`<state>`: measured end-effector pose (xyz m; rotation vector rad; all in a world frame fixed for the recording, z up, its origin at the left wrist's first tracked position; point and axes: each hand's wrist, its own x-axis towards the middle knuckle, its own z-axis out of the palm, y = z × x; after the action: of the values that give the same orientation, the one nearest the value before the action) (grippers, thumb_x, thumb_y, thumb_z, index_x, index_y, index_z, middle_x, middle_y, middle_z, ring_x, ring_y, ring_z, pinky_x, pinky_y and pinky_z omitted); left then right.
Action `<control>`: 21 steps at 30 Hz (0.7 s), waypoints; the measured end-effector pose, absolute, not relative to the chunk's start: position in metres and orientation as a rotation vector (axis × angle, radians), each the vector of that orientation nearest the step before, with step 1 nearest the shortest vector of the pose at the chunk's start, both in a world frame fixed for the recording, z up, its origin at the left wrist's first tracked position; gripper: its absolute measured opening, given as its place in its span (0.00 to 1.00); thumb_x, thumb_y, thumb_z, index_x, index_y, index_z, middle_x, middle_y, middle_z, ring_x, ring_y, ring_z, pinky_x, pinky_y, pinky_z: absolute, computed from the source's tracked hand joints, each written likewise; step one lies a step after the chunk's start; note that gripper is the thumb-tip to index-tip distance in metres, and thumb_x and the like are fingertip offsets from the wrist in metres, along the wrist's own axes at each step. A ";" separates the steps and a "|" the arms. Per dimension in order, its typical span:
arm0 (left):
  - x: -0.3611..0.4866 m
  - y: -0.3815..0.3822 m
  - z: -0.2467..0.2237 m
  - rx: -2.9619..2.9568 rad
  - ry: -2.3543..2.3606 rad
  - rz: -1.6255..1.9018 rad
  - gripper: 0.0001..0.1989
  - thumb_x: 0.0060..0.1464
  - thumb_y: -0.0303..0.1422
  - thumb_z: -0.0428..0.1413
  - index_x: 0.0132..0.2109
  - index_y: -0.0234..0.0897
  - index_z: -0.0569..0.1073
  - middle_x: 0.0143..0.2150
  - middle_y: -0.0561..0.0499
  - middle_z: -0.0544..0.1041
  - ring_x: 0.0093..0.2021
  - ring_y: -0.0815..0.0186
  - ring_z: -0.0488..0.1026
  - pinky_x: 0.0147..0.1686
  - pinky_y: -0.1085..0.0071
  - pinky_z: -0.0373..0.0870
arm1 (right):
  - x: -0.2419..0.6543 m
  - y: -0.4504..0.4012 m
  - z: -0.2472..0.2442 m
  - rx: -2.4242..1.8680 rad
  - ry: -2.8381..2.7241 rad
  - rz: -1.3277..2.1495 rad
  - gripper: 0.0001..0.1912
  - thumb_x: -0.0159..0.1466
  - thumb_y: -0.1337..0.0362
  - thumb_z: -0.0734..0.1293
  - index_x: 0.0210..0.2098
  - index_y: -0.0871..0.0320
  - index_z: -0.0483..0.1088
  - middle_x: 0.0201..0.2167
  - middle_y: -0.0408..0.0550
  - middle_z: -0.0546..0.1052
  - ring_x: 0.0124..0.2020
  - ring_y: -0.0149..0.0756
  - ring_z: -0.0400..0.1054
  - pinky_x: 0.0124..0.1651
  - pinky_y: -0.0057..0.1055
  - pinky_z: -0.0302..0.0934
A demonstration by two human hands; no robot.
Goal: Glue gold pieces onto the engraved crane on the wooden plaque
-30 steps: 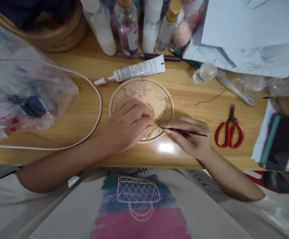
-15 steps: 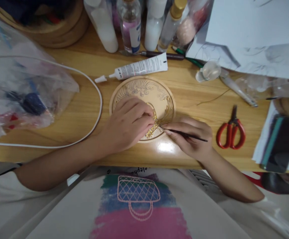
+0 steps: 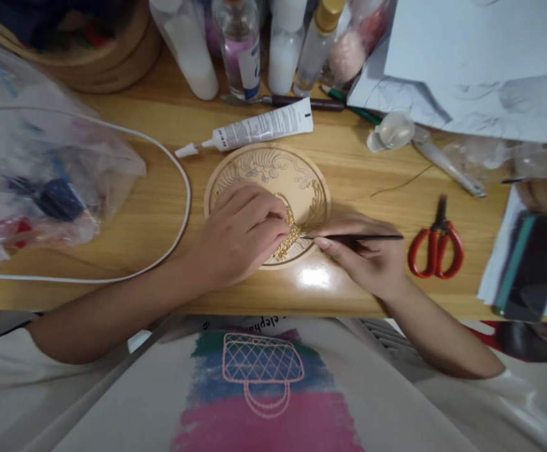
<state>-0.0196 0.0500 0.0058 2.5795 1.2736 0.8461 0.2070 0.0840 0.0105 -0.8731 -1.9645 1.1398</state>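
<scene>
A round pale wooden plate [image 3: 301, 166] with drawn wave-like lines lies on the table, and raised gold cord [image 3: 290, 242] covers part of its surface. Across the plate's left side rests my left hand [image 3: 247, 232], fingers bent and tips pressed together at the gold cord; what they pinch is hidden. My right hand [image 3: 365, 254] grips a thin dark tool [image 3: 372, 237] like a pen, over the plate's right edge. The tool's fine point meets the gold cord just right of my left fingertips. Whether it is tweezers or a single rod cannot be made out.
Above the plate lies a white glue tube [image 3: 266, 125]. Red-handled pliers [image 3: 436, 251] are right of my right hand. Several bottles [image 3: 240, 56] line the back. A white cable [image 3: 186, 188] and plastic bag [image 3: 56, 157] sit left; a phone [image 3: 537, 270] and papers [image 3: 443, 44] are right.
The dark tool has turned from slanting down to the right to lying nearly level, its rear end higher. My left hand keeps its place on the plate. The whole view has shifted slightly.
</scene>
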 end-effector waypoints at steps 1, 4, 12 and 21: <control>-0.019 0.050 0.006 2.576 1.277 0.846 0.02 0.61 0.28 0.57 0.39 0.39 0.71 0.40 0.49 0.78 0.44 0.60 0.73 0.48 0.59 0.72 | 0.207 0.084 0.011 -0.879 -1.947 1.159 0.08 0.61 0.73 0.72 0.36 0.54 0.77 0.30 0.42 0.82 0.32 0.31 0.77 0.37 0.27 0.73; -0.019 0.050 0.005 2.566 1.287 0.855 0.02 0.62 0.28 0.57 0.39 0.40 0.71 0.40 0.50 0.78 0.44 0.61 0.74 0.48 0.59 0.71 | 0.207 0.084 0.011 -0.901 -1.901 1.225 0.07 0.60 0.73 0.72 0.35 0.54 0.77 0.29 0.41 0.82 0.30 0.29 0.76 0.35 0.26 0.72; -0.019 0.050 0.009 2.571 1.270 0.859 0.02 0.62 0.29 0.57 0.39 0.39 0.71 0.40 0.50 0.78 0.44 0.61 0.73 0.49 0.59 0.72 | 0.210 0.084 0.015 -0.954 -1.720 1.389 0.03 0.62 0.68 0.71 0.35 0.55 0.79 0.23 0.39 0.76 0.21 0.24 0.68 0.23 0.23 0.63; -0.013 0.046 0.025 2.044 1.104 0.866 0.02 0.62 0.29 0.57 0.40 0.39 0.74 0.38 0.51 0.78 0.40 0.67 0.75 0.41 0.68 0.74 | 0.209 0.086 0.020 -0.765 -1.769 1.386 0.04 0.63 0.66 0.72 0.37 0.55 0.80 0.30 0.44 0.82 0.29 0.28 0.75 0.31 0.25 0.71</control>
<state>-0.0126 0.0458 0.0249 2.0439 1.1044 0.8664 0.2093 0.0859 0.0203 -0.7646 -1.7686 1.3862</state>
